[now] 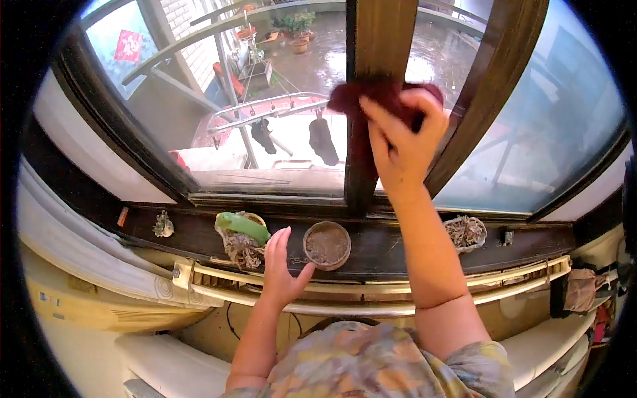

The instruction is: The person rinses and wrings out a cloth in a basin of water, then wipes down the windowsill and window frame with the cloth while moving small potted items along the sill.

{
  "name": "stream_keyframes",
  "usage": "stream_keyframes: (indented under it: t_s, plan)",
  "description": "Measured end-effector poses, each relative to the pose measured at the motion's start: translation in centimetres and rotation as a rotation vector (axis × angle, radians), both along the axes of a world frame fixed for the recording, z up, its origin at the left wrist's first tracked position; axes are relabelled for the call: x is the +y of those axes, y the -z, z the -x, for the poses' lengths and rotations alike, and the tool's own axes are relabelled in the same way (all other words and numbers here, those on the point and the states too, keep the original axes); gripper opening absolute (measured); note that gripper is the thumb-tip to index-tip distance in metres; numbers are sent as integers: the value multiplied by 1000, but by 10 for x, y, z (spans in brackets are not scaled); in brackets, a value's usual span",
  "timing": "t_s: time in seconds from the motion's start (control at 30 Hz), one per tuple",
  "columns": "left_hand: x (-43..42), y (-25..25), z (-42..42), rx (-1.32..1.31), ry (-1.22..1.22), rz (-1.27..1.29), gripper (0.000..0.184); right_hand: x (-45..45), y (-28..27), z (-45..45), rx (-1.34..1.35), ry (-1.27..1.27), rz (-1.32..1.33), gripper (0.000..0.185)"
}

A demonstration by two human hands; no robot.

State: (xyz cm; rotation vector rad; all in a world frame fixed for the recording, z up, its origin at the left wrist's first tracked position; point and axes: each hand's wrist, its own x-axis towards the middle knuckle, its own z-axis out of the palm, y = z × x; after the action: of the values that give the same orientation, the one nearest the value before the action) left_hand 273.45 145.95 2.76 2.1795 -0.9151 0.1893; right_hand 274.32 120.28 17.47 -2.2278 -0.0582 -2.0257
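Note:
My right hand [405,142] is raised, its fingers closed over a dark red cloth [345,98]. The cloth lies against the dark wooden window post [379,40] between the panes. Lower down, my left hand [284,273] is held over the front of the sill with fingers stretched and thumb apart, nothing in it. It is between a round pot of soil [327,244] and a pot of dried plants [243,252] with a green object [242,227] lying on top. Whether the left fingertips touch anything, I cannot tell.
On the dark sill [391,249] are a small succulent [162,224] at left and another pot of dried plants [466,232] at right. A cream radiator [371,306] runs along the sill's front. Outside the glass, dark socks [322,139] hang from a rack [265,109].

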Motion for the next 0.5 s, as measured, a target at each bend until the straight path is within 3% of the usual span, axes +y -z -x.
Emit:
stream_keyframes:
  t_s: [0.2,0.37,0.5]
  plan:
    - [0,2,-7,30,28,14,73,4,98,9,109,-134,-153,21]
    - [-6,0,-7,23,53,44,71,7,169,29,369,-164,-211,17]
    - [-7,2,-7,6,66,70,69,8,196,41,565,-121,-230,15]
